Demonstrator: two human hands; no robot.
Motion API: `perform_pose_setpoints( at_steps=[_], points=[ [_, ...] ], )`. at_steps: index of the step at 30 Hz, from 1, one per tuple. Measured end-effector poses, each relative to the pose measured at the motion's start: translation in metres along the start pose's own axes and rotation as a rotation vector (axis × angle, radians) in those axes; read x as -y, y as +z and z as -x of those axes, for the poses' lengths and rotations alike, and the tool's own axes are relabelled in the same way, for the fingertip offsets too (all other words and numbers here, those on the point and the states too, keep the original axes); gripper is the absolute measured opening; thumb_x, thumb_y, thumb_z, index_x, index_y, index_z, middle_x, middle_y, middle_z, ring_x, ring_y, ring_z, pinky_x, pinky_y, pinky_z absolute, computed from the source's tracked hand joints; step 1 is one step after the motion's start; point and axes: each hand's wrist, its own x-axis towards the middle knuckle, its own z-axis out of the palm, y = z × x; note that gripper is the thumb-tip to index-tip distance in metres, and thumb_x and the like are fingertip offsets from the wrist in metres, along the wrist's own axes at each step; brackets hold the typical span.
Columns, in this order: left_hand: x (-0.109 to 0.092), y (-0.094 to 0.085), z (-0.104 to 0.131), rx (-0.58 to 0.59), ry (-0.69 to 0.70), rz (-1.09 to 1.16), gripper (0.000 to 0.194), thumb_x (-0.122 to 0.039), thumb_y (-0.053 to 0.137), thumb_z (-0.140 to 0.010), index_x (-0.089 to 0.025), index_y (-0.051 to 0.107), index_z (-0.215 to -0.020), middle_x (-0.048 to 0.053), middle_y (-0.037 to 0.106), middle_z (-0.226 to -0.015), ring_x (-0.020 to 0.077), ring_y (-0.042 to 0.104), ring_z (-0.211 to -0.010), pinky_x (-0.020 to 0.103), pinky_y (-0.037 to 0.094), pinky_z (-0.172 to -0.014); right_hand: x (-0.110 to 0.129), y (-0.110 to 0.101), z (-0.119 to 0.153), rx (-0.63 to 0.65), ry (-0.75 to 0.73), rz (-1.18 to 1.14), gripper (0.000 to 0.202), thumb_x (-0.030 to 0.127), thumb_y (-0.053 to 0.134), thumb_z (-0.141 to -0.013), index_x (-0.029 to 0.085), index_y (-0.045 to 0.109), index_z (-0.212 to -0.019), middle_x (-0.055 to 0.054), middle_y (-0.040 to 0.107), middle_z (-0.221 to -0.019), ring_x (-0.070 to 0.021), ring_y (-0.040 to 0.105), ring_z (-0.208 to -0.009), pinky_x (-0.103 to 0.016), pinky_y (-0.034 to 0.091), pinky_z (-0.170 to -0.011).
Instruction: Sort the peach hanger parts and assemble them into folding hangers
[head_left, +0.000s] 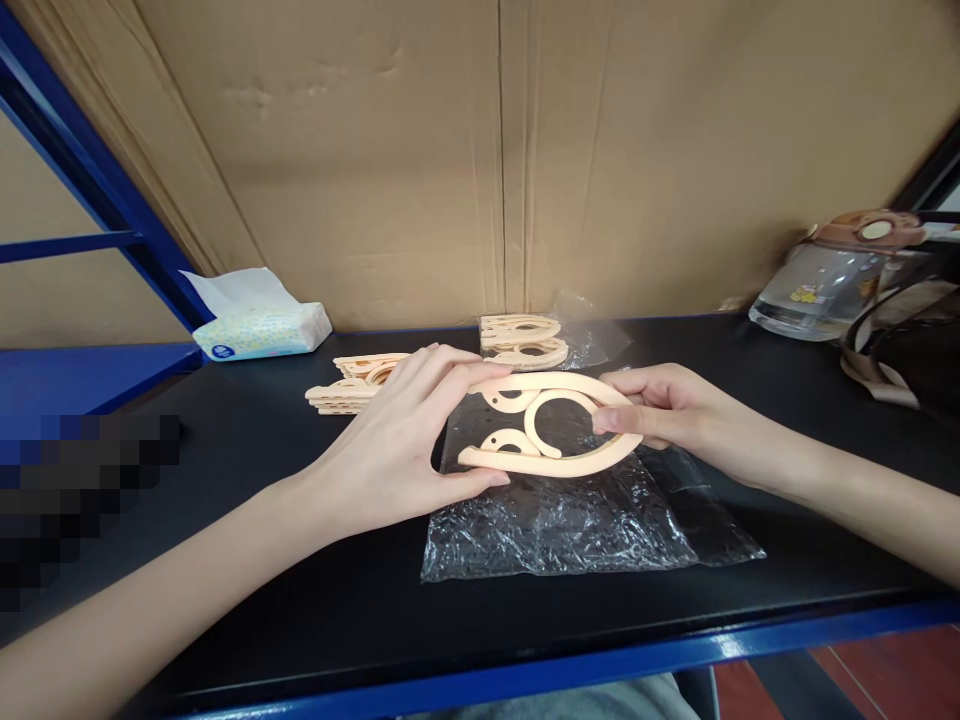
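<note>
A peach-coloured plastic folding clothes hanger (577, 464), folded into a loop with a round hook curled inside it, is held above a clear plastic bag (555, 535). My left hand (420, 420) spans the hanger's two arm ends, fingers along the far arm and thumb against the near one. At the rounded right end, my right hand (660, 405) pinches the hanger between thumb and fingers. Beyond my left hand lies a stack of similar folded hangers (341, 395), partly hidden by that hand. More hangers in a clear wrapper (523, 340) lie at the back.
A tissue pack (262, 330) stands at the back left beside a blue metal frame (112, 190). At the back right are a clear bottle (821, 285) and a dark bag (911, 350). Cardboard (360, 170) rises behind the black tabletop (337, 620).
</note>
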Motion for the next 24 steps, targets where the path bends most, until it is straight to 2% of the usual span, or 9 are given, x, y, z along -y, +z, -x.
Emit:
perform_pose_setpoints(
  at_steps=[9, 17, 20, 24],
  points=[
    [-0.0009, 0.0012, 0.0012, -0.009, 0.024, 0.023, 0.068, -0.036, 0.069, -0.076, -0.027, 0.034, -0.133, 0.008, 0.044, -0.126, 0.0278, 0.046, -0.118, 0.045, 0.043, -0.097, 0.0037, 0.0008, 0.0010, 0.026, -0.001, 0.037, 0.026, 0.040, 0.057, -0.085, 0.016, 0.061, -0.075, 0.004, 0.045, -0.063, -0.0065, 0.030, -0.052, -0.023, 0.021, -0.044],
    [-0.0022, 0.0008, 0.0021, -0.022, 0.058, -0.008, 0.064, -0.037, 0.066, -0.078, -0.022, 0.036, -0.132, 0.009, 0.046, -0.125, 0.0264, 0.046, -0.118, 0.042, 0.040, -0.100, 0.0006, -0.0006, 0.0015, 0.056, -0.009, 0.011, 0.027, 0.041, 0.057, -0.086, 0.016, 0.065, -0.085, 0.004, 0.046, -0.064, -0.0071, 0.032, -0.053, -0.023, 0.025, -0.047],
    [-0.0019, 0.0013, 0.0023, -0.037, 0.069, -0.008, 0.064, -0.037, 0.066, -0.078, -0.022, 0.036, -0.132, 0.009, 0.047, -0.125, 0.0271, 0.046, -0.119, 0.042, 0.040, -0.101, -0.0002, -0.0012, 0.0017, 0.071, -0.009, 0.044, 0.029, 0.043, 0.056, -0.086, 0.016, 0.065, -0.086, 0.002, 0.050, -0.069, -0.0089, 0.039, -0.059, -0.023, 0.030, -0.051],
    [-0.0012, 0.0021, 0.0027, -0.056, 0.052, -0.044, 0.062, -0.042, 0.066, -0.080, -0.023, 0.038, -0.132, 0.008, 0.050, -0.123, 0.0260, 0.049, -0.114, 0.042, 0.041, -0.098, 0.0027, -0.0026, 0.0031, 0.006, -0.039, 0.194, 0.031, 0.047, 0.055, -0.086, 0.018, 0.066, -0.085, -0.001, 0.057, -0.076, -0.0117, 0.047, -0.065, -0.024, 0.035, -0.054]
  ],
)
